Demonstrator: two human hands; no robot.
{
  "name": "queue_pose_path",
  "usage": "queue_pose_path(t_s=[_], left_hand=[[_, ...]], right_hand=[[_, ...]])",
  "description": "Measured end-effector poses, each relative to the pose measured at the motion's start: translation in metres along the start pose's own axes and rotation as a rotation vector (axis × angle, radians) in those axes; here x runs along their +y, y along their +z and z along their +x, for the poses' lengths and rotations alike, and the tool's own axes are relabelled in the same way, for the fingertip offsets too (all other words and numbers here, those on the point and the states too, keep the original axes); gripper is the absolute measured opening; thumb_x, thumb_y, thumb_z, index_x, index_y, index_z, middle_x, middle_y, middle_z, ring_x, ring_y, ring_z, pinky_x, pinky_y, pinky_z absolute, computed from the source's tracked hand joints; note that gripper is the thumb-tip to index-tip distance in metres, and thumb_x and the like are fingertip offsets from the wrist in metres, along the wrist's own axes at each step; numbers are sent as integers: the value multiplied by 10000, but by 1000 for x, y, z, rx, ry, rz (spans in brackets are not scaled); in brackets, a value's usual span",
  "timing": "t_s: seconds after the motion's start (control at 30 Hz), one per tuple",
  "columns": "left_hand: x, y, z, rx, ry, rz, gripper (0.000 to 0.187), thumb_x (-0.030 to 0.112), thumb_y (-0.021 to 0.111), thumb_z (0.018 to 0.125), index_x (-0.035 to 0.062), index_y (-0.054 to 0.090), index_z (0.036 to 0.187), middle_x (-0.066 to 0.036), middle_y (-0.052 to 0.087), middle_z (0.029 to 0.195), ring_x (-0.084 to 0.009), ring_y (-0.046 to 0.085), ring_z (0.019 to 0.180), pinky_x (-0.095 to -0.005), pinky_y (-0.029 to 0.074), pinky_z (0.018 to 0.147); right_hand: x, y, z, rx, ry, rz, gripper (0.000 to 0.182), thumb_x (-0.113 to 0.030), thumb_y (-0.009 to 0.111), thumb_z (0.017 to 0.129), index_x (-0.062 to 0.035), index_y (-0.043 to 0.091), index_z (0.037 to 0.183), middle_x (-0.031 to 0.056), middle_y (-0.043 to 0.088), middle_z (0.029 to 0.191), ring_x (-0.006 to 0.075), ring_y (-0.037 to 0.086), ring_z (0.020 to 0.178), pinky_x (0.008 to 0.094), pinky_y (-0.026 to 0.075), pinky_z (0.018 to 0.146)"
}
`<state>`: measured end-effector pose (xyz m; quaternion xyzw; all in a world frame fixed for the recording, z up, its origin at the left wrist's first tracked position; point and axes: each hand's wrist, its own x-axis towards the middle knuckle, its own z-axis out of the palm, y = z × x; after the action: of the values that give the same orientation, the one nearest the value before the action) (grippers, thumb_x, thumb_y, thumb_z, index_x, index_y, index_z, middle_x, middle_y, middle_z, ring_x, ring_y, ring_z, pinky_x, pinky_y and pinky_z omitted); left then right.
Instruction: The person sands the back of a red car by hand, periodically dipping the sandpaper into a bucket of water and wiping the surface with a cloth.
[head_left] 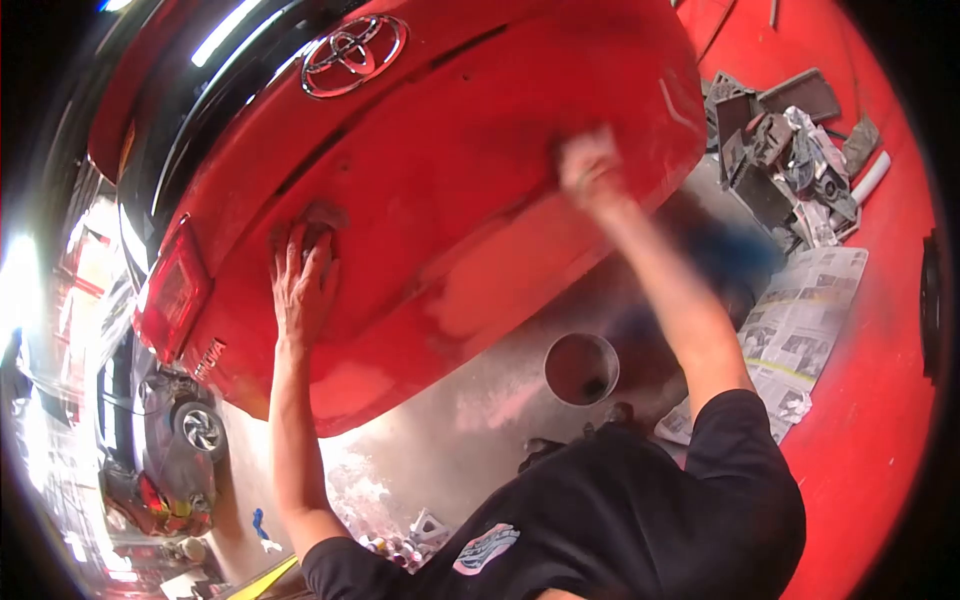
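A red car tailgate (pixel 420 220) with a chrome emblem (pixel 354 56) fills the upper middle of the view. My left hand (pixel 303 270) rests on its lower left part, fingers spread, a dark smudge on the paint at the fingertips. Over the right part of the panel, my right hand (pixel 592 175) is blurred by motion. Something pale, too smeared to make out, shows at its fingers. Below it lies a dull, lighter red patch (pixel 510 265) along the lower edge of the panel.
A round bucket (pixel 582 369) stands on the floor below the panel. Newspaper sheets (pixel 805 320) lie at the right, under a pile of dark parts (pixel 790 160). A dark car (pixel 165 430) is at the lower left, a red tail light (pixel 178 290) at the panel's left.
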<state>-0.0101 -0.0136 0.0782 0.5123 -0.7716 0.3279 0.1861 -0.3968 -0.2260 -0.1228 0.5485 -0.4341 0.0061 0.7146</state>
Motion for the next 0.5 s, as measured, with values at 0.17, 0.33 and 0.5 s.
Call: queue_pose_path(t_s=[0.17, 0.33, 0.5], left_hand=[[10, 12, -1, 46, -62, 6, 437, 157, 776, 882, 112, 690, 1309, -196, 549, 1499, -470, 482, 1419, -631, 373, 1204], [5, 15, 0, 68, -44, 45, 417, 160, 772, 877, 101, 711, 1285, -191, 557, 1499, -449, 490, 1423, -619, 371, 1205], [7, 16, 0, 63, -52, 51, 421, 148, 748, 904, 93, 698, 1319, -197, 534, 1530, -462, 452, 1454, -607, 366, 1213]], right_hand=[[45, -48, 1, -373, 177, 1371, 320, -211, 586, 973, 17, 674, 1179, 192, 617, 1077, 374, 601, 1033, 619, 435, 1146], [144, 8, -4, -810, 14, 1232, 419, -227, 515, 1024, 38, 675, 1306, 259, 567, 1536, 393, 482, 1494, 642, 273, 1255], [94, -29, -15, -491, 384, 1321, 509, -261, 495, 1054, 148, 625, 1328, 352, 573, 1473, 521, 486, 1433, 666, 253, 1254]])
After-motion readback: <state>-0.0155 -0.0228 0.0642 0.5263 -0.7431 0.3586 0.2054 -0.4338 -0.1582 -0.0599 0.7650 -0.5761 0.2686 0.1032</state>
